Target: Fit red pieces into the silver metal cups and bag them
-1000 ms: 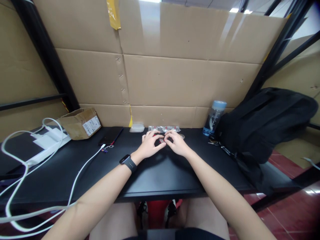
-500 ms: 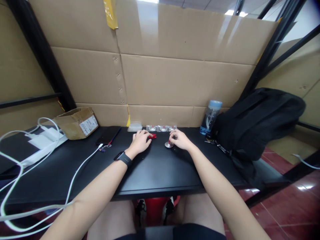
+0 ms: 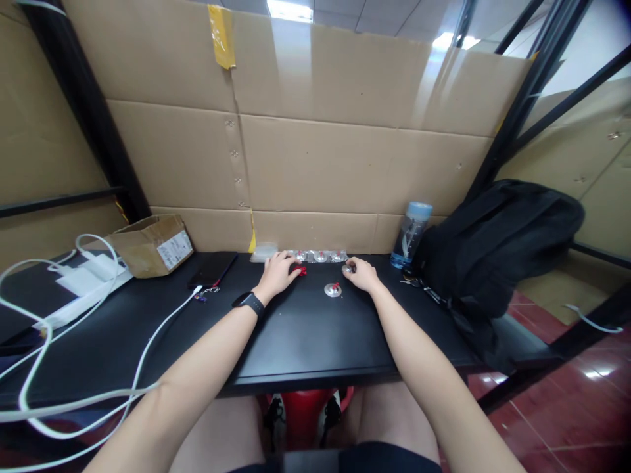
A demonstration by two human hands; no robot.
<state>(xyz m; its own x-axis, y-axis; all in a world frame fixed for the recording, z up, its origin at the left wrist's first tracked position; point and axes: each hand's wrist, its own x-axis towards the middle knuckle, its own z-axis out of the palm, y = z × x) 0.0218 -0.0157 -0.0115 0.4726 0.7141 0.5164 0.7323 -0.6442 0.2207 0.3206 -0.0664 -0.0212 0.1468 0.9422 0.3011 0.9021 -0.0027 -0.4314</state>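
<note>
My left hand [image 3: 277, 274], with a black watch at the wrist, rests on the black table, its fingertips at a small pile of red pieces [image 3: 299, 270]; whether it grips any is hidden. My right hand [image 3: 363, 274] has its fingers closed around a small shiny round disc [image 3: 348, 269] near the table's back. Between the hands, a clear round disc with a red piece on it [image 3: 332, 290] lies flat, touched by neither. Behind them, several clear packets with red-centred discs [image 3: 321, 256] stand in a row along the cardboard wall.
A clear plastic box [image 3: 265, 252] sits left of the packets. Leftward are a phone [image 3: 211, 270], an open cardboard box [image 3: 150, 246] and white cables [image 3: 165, 323]. On the right stand a water bottle [image 3: 411, 236] and a black backpack [image 3: 497, 243].
My right hand has left the disc with the red piece and moved right, where it now has a shiny disc. My left hand stays by the red pieces. The view has tilted up slightly.
</note>
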